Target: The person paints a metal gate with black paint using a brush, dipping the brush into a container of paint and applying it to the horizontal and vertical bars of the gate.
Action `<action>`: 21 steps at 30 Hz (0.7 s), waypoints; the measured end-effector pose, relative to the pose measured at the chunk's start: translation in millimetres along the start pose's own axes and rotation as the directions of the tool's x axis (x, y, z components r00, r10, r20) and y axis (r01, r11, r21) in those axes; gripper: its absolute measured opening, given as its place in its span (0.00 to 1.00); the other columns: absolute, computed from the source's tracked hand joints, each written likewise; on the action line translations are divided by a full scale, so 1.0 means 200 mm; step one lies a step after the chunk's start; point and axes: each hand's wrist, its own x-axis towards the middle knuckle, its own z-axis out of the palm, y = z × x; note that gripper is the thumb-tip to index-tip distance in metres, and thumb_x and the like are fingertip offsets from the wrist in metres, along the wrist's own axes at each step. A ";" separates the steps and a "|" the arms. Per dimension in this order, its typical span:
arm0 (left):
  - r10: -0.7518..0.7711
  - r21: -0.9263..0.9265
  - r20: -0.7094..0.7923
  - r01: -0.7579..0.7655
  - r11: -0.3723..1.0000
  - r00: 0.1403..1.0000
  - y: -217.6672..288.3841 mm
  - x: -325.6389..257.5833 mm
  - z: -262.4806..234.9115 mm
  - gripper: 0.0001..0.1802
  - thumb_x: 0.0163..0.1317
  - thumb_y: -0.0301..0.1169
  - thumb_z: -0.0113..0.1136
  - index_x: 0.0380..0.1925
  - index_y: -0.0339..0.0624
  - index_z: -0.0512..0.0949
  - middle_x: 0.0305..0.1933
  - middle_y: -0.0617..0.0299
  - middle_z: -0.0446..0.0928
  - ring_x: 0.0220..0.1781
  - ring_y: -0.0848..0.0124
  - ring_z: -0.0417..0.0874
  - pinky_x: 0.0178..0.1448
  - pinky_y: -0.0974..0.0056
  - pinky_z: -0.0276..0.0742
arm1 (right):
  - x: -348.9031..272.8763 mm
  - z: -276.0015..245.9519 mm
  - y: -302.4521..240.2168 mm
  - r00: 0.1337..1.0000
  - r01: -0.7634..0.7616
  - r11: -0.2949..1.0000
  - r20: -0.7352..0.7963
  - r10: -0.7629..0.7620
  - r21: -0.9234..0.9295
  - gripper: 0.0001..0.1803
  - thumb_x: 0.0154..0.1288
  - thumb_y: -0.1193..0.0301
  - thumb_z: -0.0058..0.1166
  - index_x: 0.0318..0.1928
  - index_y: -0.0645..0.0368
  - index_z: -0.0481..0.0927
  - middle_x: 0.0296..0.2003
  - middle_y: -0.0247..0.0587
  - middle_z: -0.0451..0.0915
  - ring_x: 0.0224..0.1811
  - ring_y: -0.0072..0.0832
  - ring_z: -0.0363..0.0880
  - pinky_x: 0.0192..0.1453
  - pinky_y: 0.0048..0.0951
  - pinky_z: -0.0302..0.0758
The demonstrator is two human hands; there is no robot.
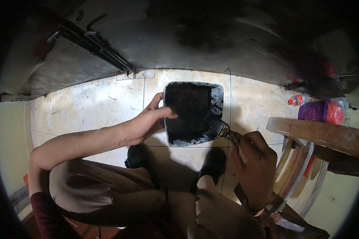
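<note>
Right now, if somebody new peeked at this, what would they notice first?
First, the black square tray standing on the pale tiled floor in the middle, almost fully coated in dark paint. The left hand grips its left edge, and the right hand holds a paintbrush against its lower right corner. At far right, a purple container and a red-capped bottle stand out.

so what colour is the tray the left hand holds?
Mostly black, with pale patches along its edges; head view.

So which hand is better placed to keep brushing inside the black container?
Probably the right hand: it holds the brush, whose bristles already touch the container. The left hand only grips its rim.
</note>
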 end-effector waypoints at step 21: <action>-0.008 -0.060 -0.003 0.007 0.998 1.000 0.08 -0.05 0.03 0.32 0.63 0.30 0.60 0.66 0.56 0.59 0.61 0.61 0.73 0.65 0.70 0.71 0.74 0.56 0.62 | 0.02 0.11 0.03 0.992 0.087 0.986 0.099 -0.074 -0.140 0.13 0.59 0.77 0.64 0.46 0.56 0.87 0.36 0.40 0.79 0.29 0.41 0.82 0.33 0.38 0.78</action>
